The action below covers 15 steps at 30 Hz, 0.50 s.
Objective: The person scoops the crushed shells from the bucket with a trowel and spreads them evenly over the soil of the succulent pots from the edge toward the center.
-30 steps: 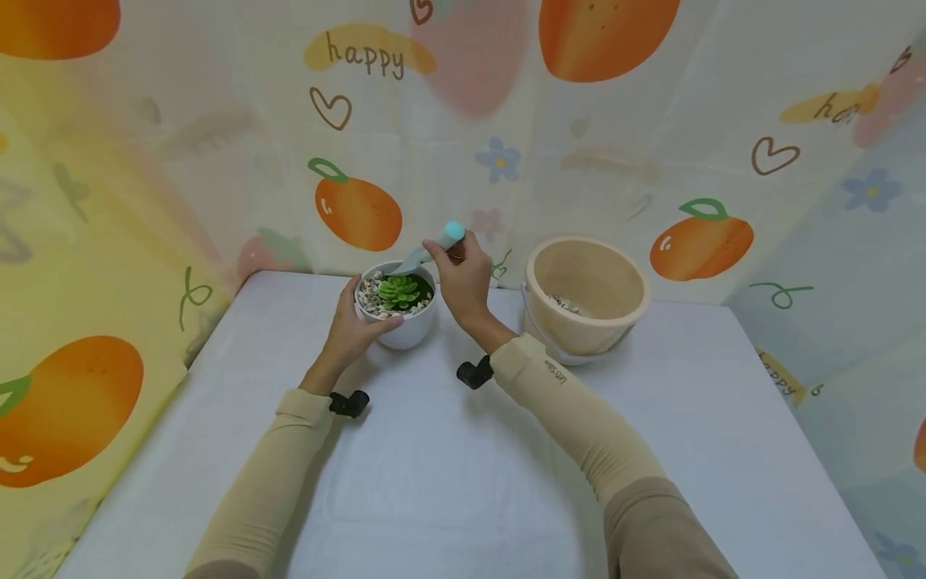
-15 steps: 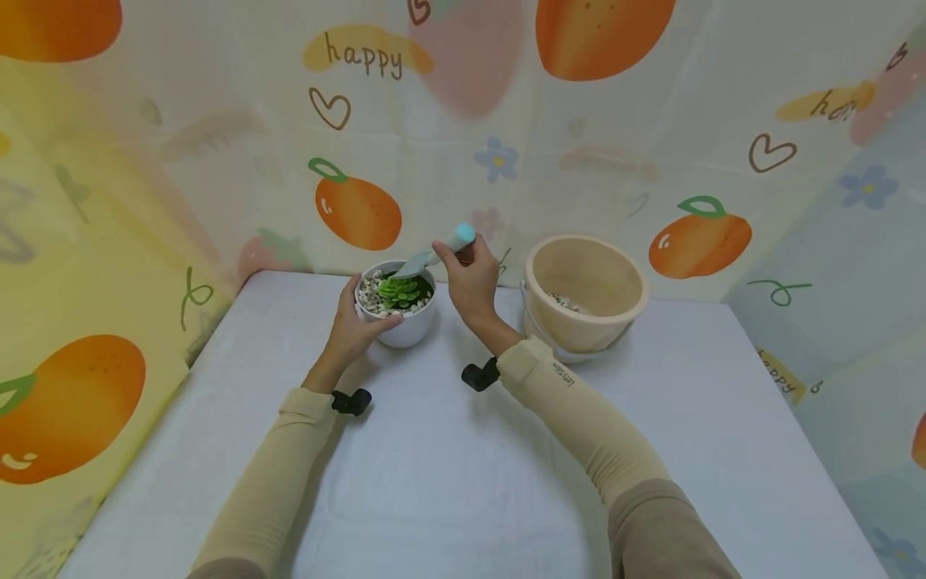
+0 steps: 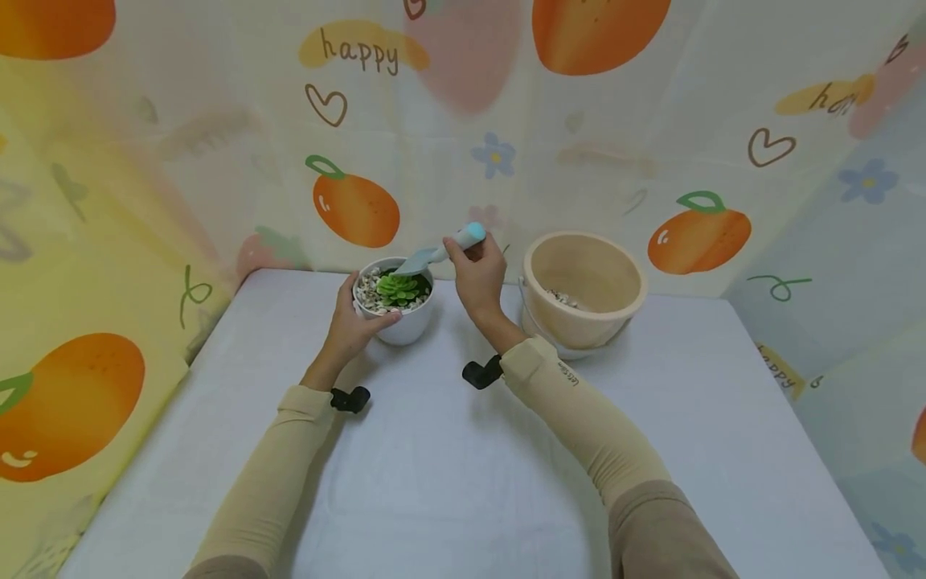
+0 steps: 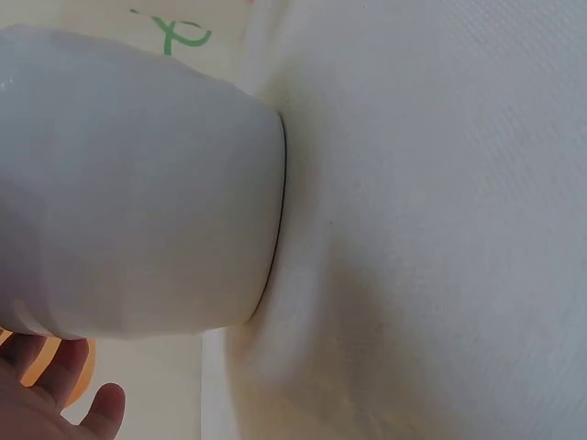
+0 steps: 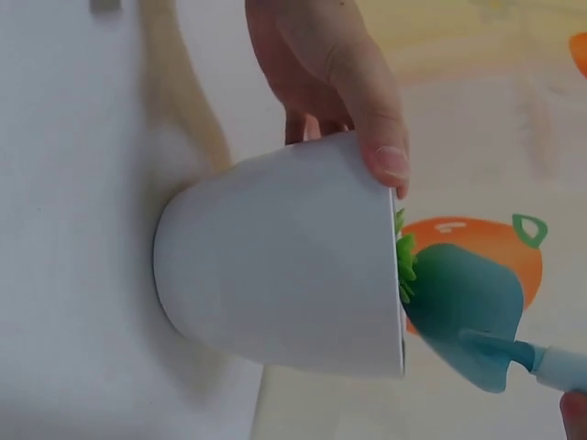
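A white flowerpot [image 3: 403, 328] stands near the back edge of the table, holding a green succulent [image 3: 397, 290] ringed by pale pebbles [image 3: 370, 295]. My left hand [image 3: 350, 328] grips the pot from its left side, thumb at the front of the rim; several of its fingers show against the pot wall in the left wrist view. In my right hand [image 3: 481, 277] is the handle of a small blue trowel [image 3: 417, 261], pinched between thumb and fingers. The trowel's blade slants down over the pot, its tip at the rim beside the succulent in the right wrist view.
To the right of my right hand stands a cream bucket [image 3: 584, 273] with a few pebbles [image 3: 560, 298] at its bottom and its handle lowered. A white cloth [image 3: 448, 466] covers the table. Behind it hangs a fruit-printed curtain [image 3: 434, 145].
My right hand has moved a little to the right with the trowel, whose blade has shifted right over the pot. The left hand keeps its grip on the flowerpot.
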Motion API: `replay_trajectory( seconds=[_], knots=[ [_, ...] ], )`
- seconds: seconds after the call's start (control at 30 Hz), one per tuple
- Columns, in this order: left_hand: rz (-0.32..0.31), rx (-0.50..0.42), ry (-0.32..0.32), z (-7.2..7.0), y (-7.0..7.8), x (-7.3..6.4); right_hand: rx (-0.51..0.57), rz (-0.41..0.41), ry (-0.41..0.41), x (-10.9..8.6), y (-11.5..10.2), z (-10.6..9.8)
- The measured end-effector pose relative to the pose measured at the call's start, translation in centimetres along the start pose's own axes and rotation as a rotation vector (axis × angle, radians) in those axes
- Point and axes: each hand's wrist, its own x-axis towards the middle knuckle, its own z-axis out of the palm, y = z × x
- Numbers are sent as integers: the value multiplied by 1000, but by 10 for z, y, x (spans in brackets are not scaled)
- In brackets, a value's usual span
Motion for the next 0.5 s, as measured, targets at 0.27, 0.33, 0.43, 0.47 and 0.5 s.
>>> replay_trajectory(
  seconds=[0.27, 0.33, 0.43, 0.47, 0.5],
  knots=[
    [-19, 33, 11, -3, -3, -2, 36, 65, -6, -1, 3, -2],
    [-19, 44, 12, -4, -2, -2, 49, 77, -3, -1, 3, -3],
    [-1, 64, 11, -4, 0, 0, 71, 83, 15, 2, 1, -6],
    [6, 69, 10, -5, 0, 1, 79, 84, 22, 3, 0, -7],
    [11, 77, 10, -5, 1, 1, 90, 90, 28, 3, 0, -9]
  ],
)
